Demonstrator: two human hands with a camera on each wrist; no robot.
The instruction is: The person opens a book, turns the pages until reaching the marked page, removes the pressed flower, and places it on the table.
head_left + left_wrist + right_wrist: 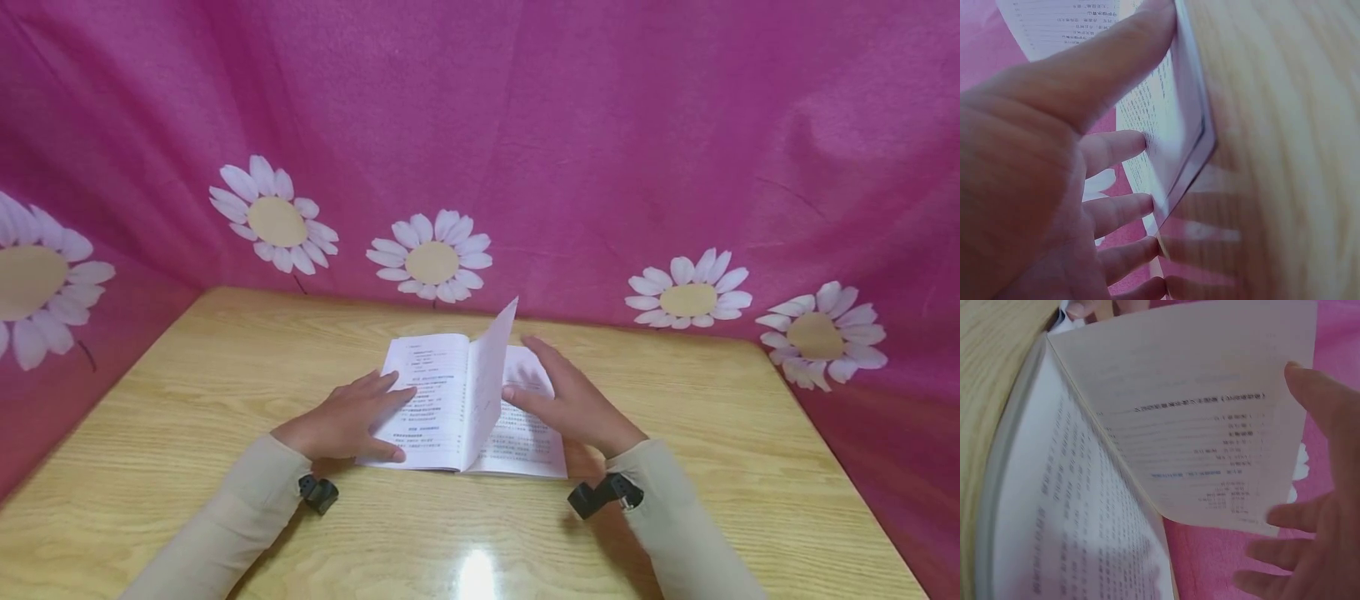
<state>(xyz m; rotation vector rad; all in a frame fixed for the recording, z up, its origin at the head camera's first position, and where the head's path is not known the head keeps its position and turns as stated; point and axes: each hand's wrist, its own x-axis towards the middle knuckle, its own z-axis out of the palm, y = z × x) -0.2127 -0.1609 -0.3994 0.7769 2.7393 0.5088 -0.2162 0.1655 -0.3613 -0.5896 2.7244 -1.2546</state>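
Observation:
A book (525, 454) lies spread flat on the wooden table, with printed text on both sides. One leaf (489, 383) stands up from the spine, leaning slightly right at its top. My left hand (341, 421) rests on the left page, fingers spread and thumb near the lower edge; the left wrist view has its fingertips along the page border. My right hand (573, 400) is over the right side, its thumb tip at the free edge of the raised leaf and the other fingers extended apart from the thumb. From the right wrist, the leaf (1204, 412) shows lines of print.
Behind the table (712, 467) hangs a pink cloth (555, 167) with large white daisies, which also covers both sides. Dark straps (318, 493) sit on both wrists over beige sleeves. A bright reflection shows on the near tabletop.

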